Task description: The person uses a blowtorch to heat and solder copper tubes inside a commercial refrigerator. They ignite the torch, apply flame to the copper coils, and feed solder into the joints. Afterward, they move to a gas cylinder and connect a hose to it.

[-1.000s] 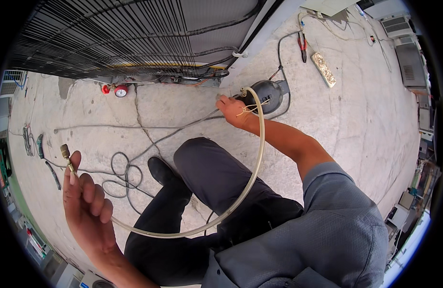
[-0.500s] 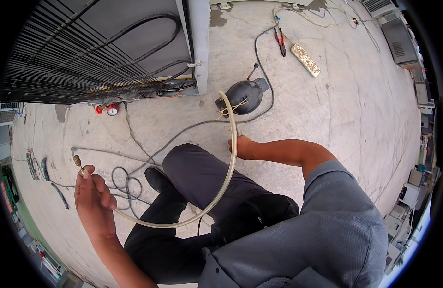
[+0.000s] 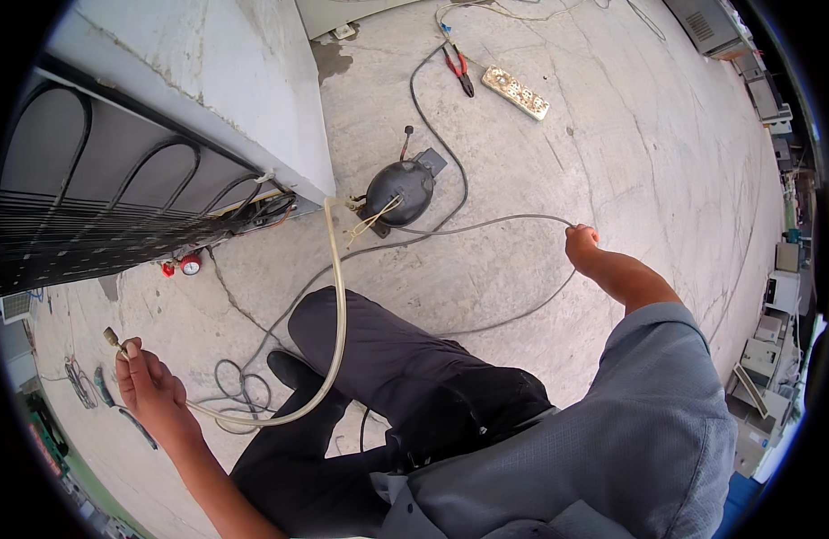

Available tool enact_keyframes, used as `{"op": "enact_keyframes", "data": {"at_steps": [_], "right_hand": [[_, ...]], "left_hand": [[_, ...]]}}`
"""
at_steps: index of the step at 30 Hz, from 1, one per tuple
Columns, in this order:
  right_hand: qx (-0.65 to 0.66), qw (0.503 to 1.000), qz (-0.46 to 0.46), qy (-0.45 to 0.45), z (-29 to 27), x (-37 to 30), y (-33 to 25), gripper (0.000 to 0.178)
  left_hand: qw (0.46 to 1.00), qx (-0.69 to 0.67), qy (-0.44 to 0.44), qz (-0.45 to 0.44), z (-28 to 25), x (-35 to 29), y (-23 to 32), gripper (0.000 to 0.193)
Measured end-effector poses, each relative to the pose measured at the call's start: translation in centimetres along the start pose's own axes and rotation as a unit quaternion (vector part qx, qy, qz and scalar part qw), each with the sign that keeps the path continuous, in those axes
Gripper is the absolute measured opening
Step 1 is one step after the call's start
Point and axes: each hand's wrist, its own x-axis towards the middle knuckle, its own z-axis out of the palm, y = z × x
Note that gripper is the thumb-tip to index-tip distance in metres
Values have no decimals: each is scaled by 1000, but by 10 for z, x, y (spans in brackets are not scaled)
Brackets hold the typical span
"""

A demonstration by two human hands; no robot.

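My left hand (image 3: 154, 395) is closed on a clear, yellowish hose (image 3: 341, 310), just below the brass fitting (image 3: 111, 336) at its end. The hose curves across my legs, and its other end rises by the corner of the refrigerator. Out to the right, my right hand (image 3: 585, 247) is closed round a grey cable (image 3: 513, 218), which bends at the fist and runs back left in two strands. A black compressor (image 3: 399, 192) with thin copper-coloured tubes sits on the floor beyond my knee, apart from both hands.
At the left stands a refrigerator (image 3: 226, 99) with black condenser tubing. A red pressure gauge (image 3: 190, 265) lies below it. Red-handled pliers (image 3: 458, 72) and a dirty white power strip (image 3: 515, 92) are at the far side. Coiled cable (image 3: 244, 382) lies by my shoe.
My right hand has swung right, away from the hose, drawing the grey cable out into a loop. My left hand keeps hold of the hose. The view has shifted.
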Motion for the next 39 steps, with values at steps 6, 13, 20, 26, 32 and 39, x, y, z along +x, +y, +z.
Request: {"op": "enact_keyframes", "data": {"at_steps": [6,13,20,26,32,39], "right_hand": [[407,860,86,296,35,7,-9,42],[513,713,133,459,-71,-48,-105,52],[634,723,-152,230,-72,-60,-248,33],[588,739,-227,238,-70,-49,-289,31],[787,553,-128,241,-76,-54,-261,29],[806,533,-69,249,-94,-67,-176,34]], "left_hand": [[944,32,105,310,52,-12,57,30],[937,57,61,339,114,-8,125,39],[920,105,46,375,148,-21,121,46],[976,-12,-10,215,137,-28,134,49],[992,-24,44,112,113,-11,121,47],[986,-117,104,-53,53,16,56,41]]}}
